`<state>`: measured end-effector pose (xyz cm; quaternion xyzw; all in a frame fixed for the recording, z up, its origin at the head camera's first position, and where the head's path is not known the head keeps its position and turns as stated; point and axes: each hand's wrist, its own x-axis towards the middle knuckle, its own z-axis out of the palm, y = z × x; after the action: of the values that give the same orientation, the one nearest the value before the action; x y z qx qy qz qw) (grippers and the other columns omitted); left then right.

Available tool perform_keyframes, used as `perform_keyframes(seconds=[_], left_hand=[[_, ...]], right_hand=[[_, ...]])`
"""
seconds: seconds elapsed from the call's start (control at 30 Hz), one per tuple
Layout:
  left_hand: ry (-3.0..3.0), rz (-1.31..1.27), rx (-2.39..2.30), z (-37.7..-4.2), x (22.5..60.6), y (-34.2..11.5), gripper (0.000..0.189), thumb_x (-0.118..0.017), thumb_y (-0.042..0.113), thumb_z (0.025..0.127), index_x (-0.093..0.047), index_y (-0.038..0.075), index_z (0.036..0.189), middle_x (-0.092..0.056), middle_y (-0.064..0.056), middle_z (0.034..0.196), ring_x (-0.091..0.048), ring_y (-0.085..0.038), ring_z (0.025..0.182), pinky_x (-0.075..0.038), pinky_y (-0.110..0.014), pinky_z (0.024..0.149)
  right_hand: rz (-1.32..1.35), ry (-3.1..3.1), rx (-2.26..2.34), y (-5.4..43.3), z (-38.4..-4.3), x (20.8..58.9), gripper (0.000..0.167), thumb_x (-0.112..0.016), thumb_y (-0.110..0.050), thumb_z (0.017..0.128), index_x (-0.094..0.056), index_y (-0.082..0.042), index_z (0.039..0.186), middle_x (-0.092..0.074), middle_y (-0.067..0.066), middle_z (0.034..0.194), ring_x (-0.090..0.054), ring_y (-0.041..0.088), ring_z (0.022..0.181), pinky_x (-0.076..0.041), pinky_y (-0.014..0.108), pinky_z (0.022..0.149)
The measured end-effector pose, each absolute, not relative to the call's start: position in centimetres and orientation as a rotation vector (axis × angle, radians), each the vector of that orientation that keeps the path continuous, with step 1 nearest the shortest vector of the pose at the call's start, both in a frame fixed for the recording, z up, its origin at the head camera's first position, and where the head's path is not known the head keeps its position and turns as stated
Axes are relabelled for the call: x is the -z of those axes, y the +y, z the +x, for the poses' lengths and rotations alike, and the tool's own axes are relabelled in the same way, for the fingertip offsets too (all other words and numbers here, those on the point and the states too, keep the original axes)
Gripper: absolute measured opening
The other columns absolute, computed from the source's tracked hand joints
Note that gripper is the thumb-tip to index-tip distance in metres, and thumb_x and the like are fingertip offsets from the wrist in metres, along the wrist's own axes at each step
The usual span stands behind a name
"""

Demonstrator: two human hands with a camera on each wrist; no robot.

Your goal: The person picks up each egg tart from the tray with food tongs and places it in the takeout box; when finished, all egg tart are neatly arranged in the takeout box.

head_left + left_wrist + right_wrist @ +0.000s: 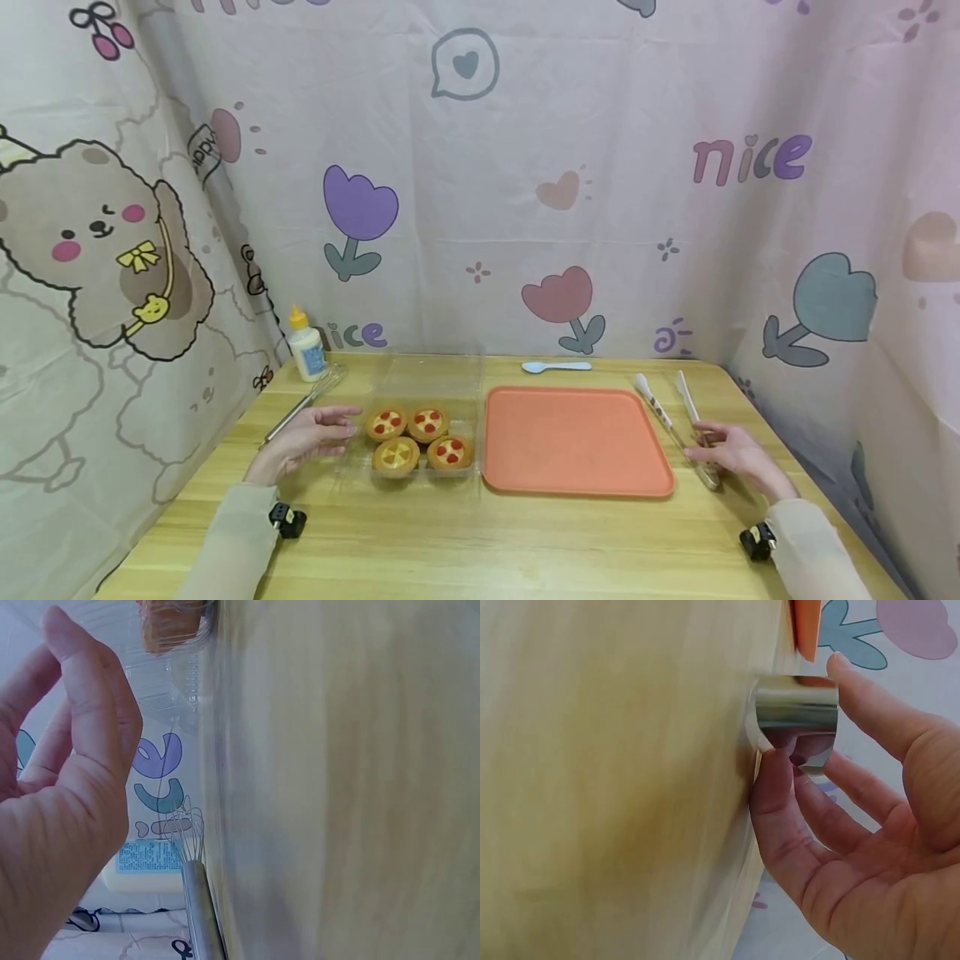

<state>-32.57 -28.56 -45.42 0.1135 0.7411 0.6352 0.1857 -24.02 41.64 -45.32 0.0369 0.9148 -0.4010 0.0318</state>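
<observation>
At the left side of a clear plastic box [442,485], my left hand [309,437] has its fingers loosely bent, fingertips right by the box wall. Several small tarts [396,457] sit inside the box, most with red toppings and one with yellow wedges; its clear lid [427,373] stands open at the back. My right hand [731,457] holds metal tongs [663,417] with pale tips, which lie on the table pointing away. In the right wrist view, thumb and fingers grip the shiny bent end of the tongs [799,709] from either side.
An orange tray [577,442] lies between the box and the tongs. Behind it is a light blue spoon [557,367]. A whisk [303,402] lies left of the box, near a white bottle [307,350] with a yellow cap. A printed curtain [480,208] hangs behind the table.
</observation>
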Motion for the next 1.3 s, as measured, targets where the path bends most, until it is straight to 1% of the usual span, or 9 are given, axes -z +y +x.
perform_keyframes(seconds=[0.37,0.6,0.7,0.8,0.93,1.0,1.1,1.17,1.3], left_hand=[[2.082,0.318,-1.802,-32.8,45.3,-28.6,0.062,-0.066,0.012,0.094,-0.038,-0.005,0.146,-0.069,-0.010,0.110,-0.068,-0.018,0.091,-0.060,-0.030,0.079],[2.103,0.330,-1.781,-32.8,45.3,-28.6,0.060,-0.065,0.013,0.095,-0.039,-0.006,0.145,-0.068,-0.012,0.112,-0.068,-0.019,0.092,-0.060,-0.033,0.081],[2.121,0.343,-1.765,-32.9,45.2,-28.5,0.058,-0.064,0.015,0.096,-0.040,-0.007,0.144,-0.069,-0.012,0.110,-0.068,-0.018,0.090,-0.060,-0.034,0.081],[2.152,0.343,-1.742,-32.8,45.0,-28.4,0.058,-0.063,0.018,0.096,-0.041,-0.008,0.143,-0.069,-0.013,0.110,-0.067,-0.018,0.091,-0.060,-0.035,0.080],[2.196,0.307,-1.730,-32.8,44.7,-28.2,0.057,-0.064,0.019,0.096,-0.042,-0.006,0.143,-0.059,-0.021,0.130,-0.065,-0.021,0.102,-0.058,-0.036,0.087],[2.203,0.290,-1.738,-32.9,44.5,-28.0,0.057,-0.063,0.018,0.097,-0.040,-0.005,0.144,-0.048,-0.024,0.142,-0.062,-0.025,0.111,-0.055,-0.038,0.094],[2.199,0.264,-1.752,-33.2,44.0,-27.5,0.058,-0.060,0.017,0.098,-0.037,-0.005,0.146,-0.036,-0.027,0.150,-0.054,-0.033,0.124,-0.050,-0.044,0.103],[2.219,0.263,-1.738,-33.5,43.8,-27.1,0.056,-0.058,0.017,0.099,-0.036,-0.005,0.146,-0.034,-0.028,0.151,-0.048,-0.038,0.130,-0.047,-0.049,0.106],[2.283,0.255,-1.679,-34.0,43.5,-26.6,0.054,-0.055,0.017,0.101,-0.036,-0.003,0.147,-0.033,-0.030,0.151,-0.039,-0.044,0.136,-0.045,-0.052,0.106]], right_hand=[[0.108,2.838,1.210,41.6,-24.0,45.1,0.076,-0.076,-0.025,0.086,-0.040,0.013,0.140,-0.041,0.042,0.136,-0.060,0.031,0.103,-0.055,0.029,0.072],[0.147,3.037,1.089,40.6,-23.9,44.7,0.064,-0.072,-0.031,0.089,-0.051,0.012,0.133,-0.057,0.035,0.127,-0.060,0.044,0.106,-0.053,0.041,0.079],[0.165,3.060,1.109,39.9,-24.0,44.5,0.060,-0.070,-0.030,0.091,-0.053,0.010,0.132,-0.061,0.031,0.122,-0.063,0.038,0.101,-0.052,0.036,0.077],[0.166,3.006,1.196,39.1,-24.2,44.2,0.058,-0.068,-0.031,0.092,-0.055,0.008,0.132,-0.065,0.026,0.117,-0.064,0.023,0.093,-0.051,0.027,0.073],[0.133,2.831,1.408,37.5,-24.5,43.7,0.057,-0.067,-0.027,0.094,-0.051,0.009,0.135,-0.068,0.016,0.108,-0.061,0.011,0.082,-0.052,0.025,0.063],[0.110,2.764,1.478,36.6,-24.7,43.5,0.058,-0.067,-0.025,0.094,-0.049,0.010,0.137,-0.069,0.015,0.108,-0.064,0.014,0.082,-0.053,0.027,0.062],[0.083,2.709,1.534,35.3,-24.9,43.3,0.061,-0.068,-0.026,0.093,-0.048,0.009,0.138,-0.069,0.015,0.111,-0.067,0.017,0.085,-0.056,0.029,0.065],[0.063,2.695,1.559,34.5,-25.2,43.1,0.061,-0.069,-0.026,0.093,-0.048,0.008,0.139,-0.068,0.019,0.118,-0.068,0.021,0.090,-0.058,0.031,0.069],[0.014,2.654,1.638,32.8,-25.9,43.0,0.059,-0.071,-0.023,0.091,-0.050,0.009,0.136,-0.070,0.019,0.115,-0.069,0.021,0.088,-0.059,0.032,0.069]])
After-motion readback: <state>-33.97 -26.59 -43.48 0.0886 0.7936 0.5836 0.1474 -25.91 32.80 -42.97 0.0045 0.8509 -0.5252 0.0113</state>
